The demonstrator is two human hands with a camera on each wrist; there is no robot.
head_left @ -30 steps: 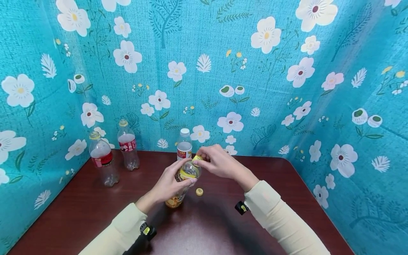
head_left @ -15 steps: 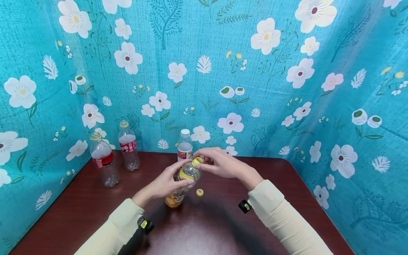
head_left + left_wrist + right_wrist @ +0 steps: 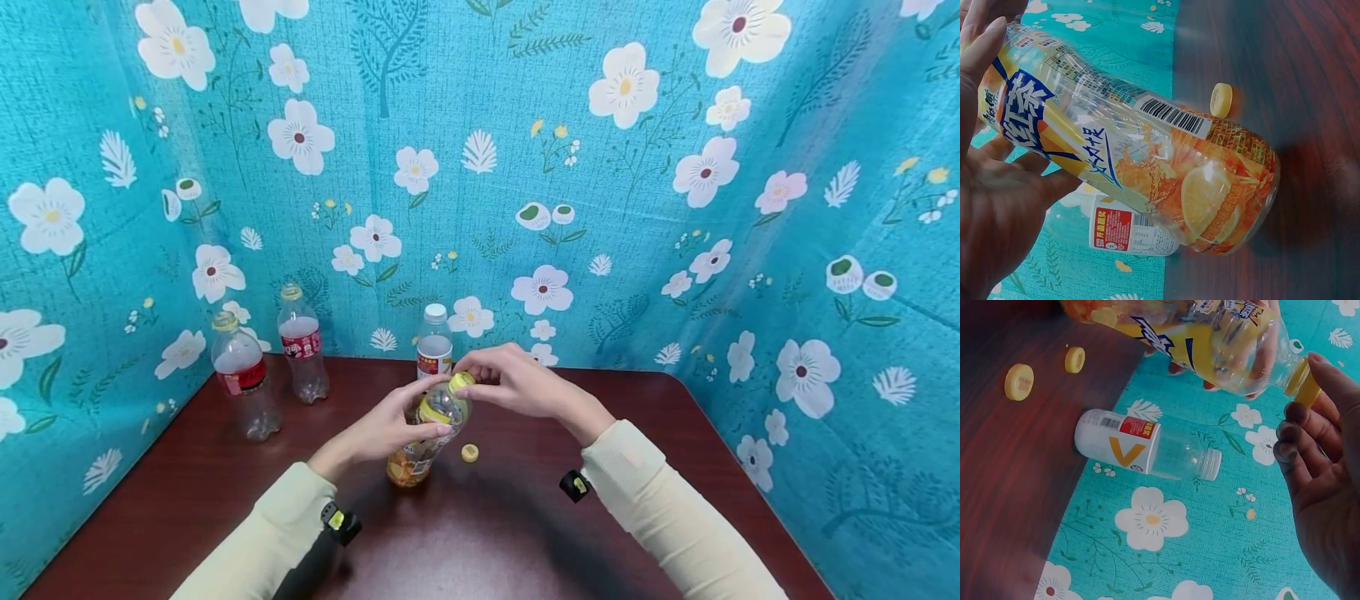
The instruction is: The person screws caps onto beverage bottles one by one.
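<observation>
An iced-tea bottle [image 3: 1166, 156] with an orange and yellow label is tilted in front of me, its neck leaning to the right. My left hand [image 3: 386, 427] grips its upper body, thumb on the near side and fingers behind. At the mouth, my right hand [image 3: 517, 383] pinches a yellow cap [image 3: 1303, 382] between thumb and fingers. The cap sits at the end of the neck in the right wrist view. The bottle looks see-through, with no liquid showing. A loose yellow cap [image 3: 469, 452] lies on the table just right of the bottle's base.
Behind the held bottle stands a clear bottle with a white cap [image 3: 434, 342]. Two bottles with red labels, one nearer [image 3: 243, 379] and one farther [image 3: 302, 342], stand at the left. Another yellow cap [image 3: 1074, 360] lies on the dark table [image 3: 600, 500]. A blue flowered curtain [image 3: 480, 200] surrounds it.
My right fingers have shifted on the cap, so more of its yellow top shows and it looks straighter on the neck. The left hand keeps its grip, and the bottle has barely moved.
</observation>
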